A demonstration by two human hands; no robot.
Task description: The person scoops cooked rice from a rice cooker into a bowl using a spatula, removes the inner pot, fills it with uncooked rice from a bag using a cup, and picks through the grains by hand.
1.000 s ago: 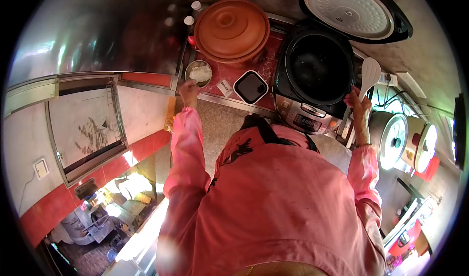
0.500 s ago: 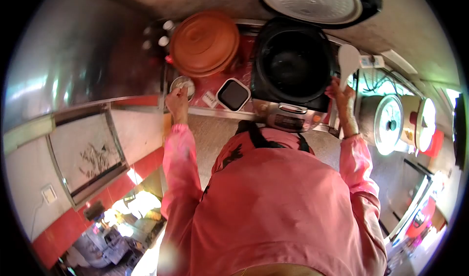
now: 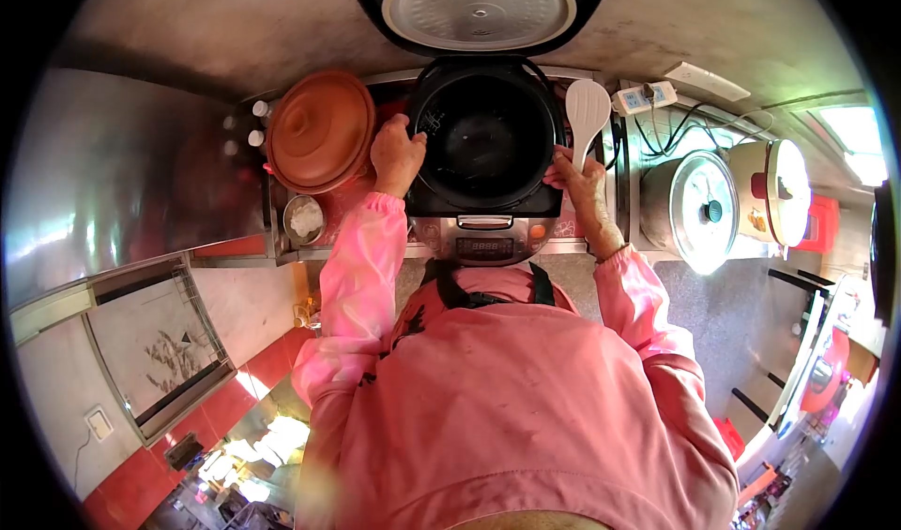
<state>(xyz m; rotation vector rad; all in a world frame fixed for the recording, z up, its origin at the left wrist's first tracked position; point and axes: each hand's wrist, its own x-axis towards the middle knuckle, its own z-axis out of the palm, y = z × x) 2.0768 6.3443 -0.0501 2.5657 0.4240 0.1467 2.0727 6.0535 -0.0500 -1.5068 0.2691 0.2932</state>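
An open rice cooker (image 3: 485, 245) stands in front of me, its dark inner pot (image 3: 483, 159) facing up. At the pot's left rim, my left hand (image 3: 398, 156) is closed with its fingers together; what they hold, if anything, is hidden. Pale specks show inside the pot beside these fingers. A white rice paddle (image 3: 587, 112) stands blade-up in my right hand (image 3: 584, 192), whose fingers are close to the pot's right rim. Left of the cooker is a small metal bowl (image 3: 305, 218) with a white substance in it.
An orange-brown lidded clay pot (image 3: 319, 131) stands at the left. The cooker's raised lid (image 3: 481, 6) leans back toward the wall. On the right are a power strip (image 3: 646, 98) with cables, a steel pot (image 3: 690, 213) with a glass lid and a cream-coloured pot (image 3: 784, 192).
My left hand has moved from the small bowl to the inner pot's left rim, fingers closed. My right hand still grips the rice paddle. The view has shifted to the right.
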